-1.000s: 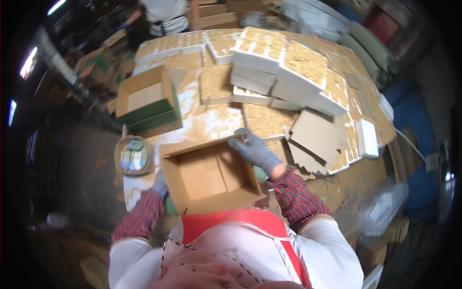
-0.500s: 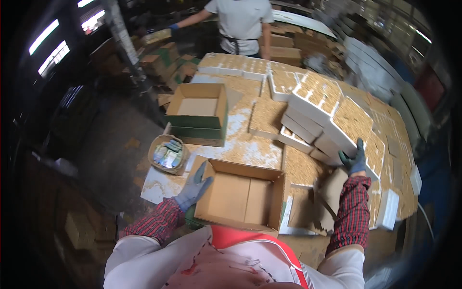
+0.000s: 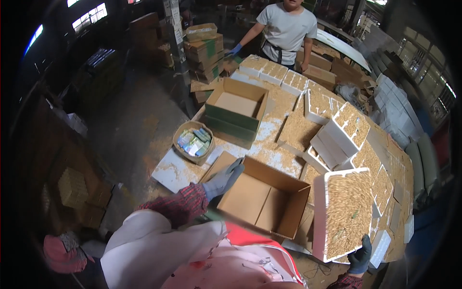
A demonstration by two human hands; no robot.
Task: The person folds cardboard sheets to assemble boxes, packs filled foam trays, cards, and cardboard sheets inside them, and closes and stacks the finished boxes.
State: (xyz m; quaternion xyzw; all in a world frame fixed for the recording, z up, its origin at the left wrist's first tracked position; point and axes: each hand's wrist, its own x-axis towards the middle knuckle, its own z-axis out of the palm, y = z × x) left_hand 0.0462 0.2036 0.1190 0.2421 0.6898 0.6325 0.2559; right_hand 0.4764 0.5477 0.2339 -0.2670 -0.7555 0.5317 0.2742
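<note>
My left hand (image 3: 224, 180), in a grey glove, grips the left edge of an open cardboard box (image 3: 260, 220) in front of me. No contents show in that box. At the right, my right hand (image 3: 360, 255), in a dark glove, is shut on the lower corner of a white foam box (image 3: 319, 212). A golden-brown, grain-like material (image 3: 347, 212) fills this foam box up to its rim. It tilts with its filled face toward me, beside the cardboard box's right wall.
Beyond stands a green-sided cardboard box (image 3: 231, 123). A round container (image 3: 177, 150) of small packets sits left of it. More filled foam boxes (image 3: 352, 126) cover the table's right side. A person (image 3: 288, 31) stands at the far end. Stacked cartons (image 3: 204, 53) stand beside a post.
My right hand has pulled a filled foam box off the group toward me and tilted it. My left hand stays at the cardboard box's left edge. The view has swung left.
</note>
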